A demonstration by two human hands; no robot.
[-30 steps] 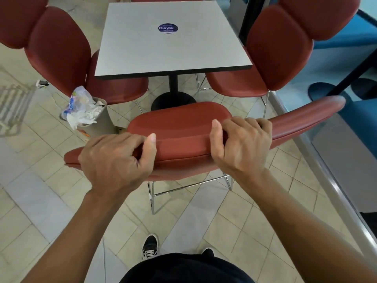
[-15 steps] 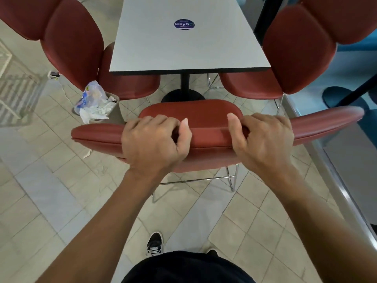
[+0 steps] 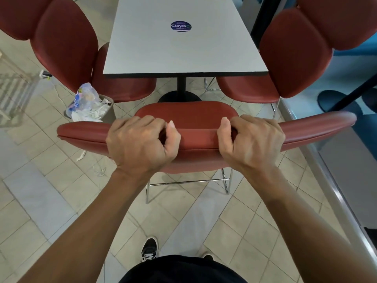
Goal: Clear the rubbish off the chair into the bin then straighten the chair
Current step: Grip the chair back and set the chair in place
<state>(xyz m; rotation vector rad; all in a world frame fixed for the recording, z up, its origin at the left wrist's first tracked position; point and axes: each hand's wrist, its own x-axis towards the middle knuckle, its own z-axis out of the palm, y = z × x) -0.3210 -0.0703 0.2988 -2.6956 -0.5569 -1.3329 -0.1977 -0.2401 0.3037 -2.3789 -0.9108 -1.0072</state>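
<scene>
The red chair (image 3: 197,137) stands right in front of me, facing the grey table (image 3: 179,48), and its seat is bare. My left hand (image 3: 140,144) grips the top edge of its backrest left of centre, fingers curled over the front. My right hand (image 3: 251,141) grips the same edge right of centre. A small bin (image 3: 108,113) sits on the floor at the left, heaped with white paper and a clear plastic bag (image 3: 85,101).
Red chairs flank the table on the left (image 3: 67,43) and right (image 3: 295,52). Scraps of white paper (image 3: 81,156) lie on the tiled floor near the bin. A metal rail (image 3: 326,170) and a blue seating area border the right side.
The chair has swung from skewed to square with the table and moved closer to it. My left hand has slid to the right along the backrest, nearer my right hand.
</scene>
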